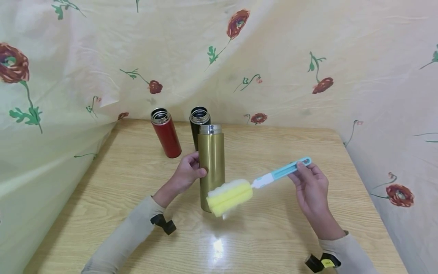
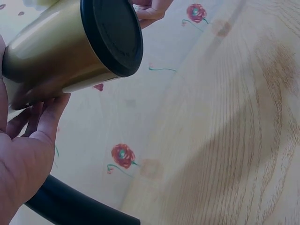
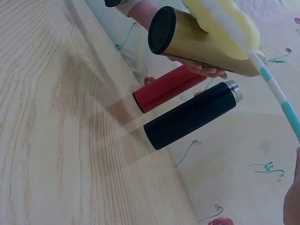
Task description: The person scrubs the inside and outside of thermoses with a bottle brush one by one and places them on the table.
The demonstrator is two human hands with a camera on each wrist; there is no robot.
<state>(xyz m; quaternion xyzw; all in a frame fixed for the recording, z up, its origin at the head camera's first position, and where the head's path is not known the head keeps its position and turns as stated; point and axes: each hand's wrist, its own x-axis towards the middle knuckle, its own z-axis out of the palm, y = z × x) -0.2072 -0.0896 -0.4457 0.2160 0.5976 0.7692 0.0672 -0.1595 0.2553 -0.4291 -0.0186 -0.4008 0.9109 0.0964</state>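
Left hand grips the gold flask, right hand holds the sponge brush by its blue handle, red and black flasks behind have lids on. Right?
Not quite: in the head view the red flask and black flask stand open, no lids. The rest holds.

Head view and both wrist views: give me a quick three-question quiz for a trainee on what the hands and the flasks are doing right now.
1. True or false: the left hand holds the gold flask lifted clear of the table.
2. Which does the right hand hold? A) the red flask B) the bottle brush by its blue handle C) a lid
3. Fill in: the brush's yellow sponge head lies in front of the ____ flask.

Key
1. True: both wrist views show its black base in the air.
2. B: the red flask and the black flask stand untouched behind.
3. Gold.
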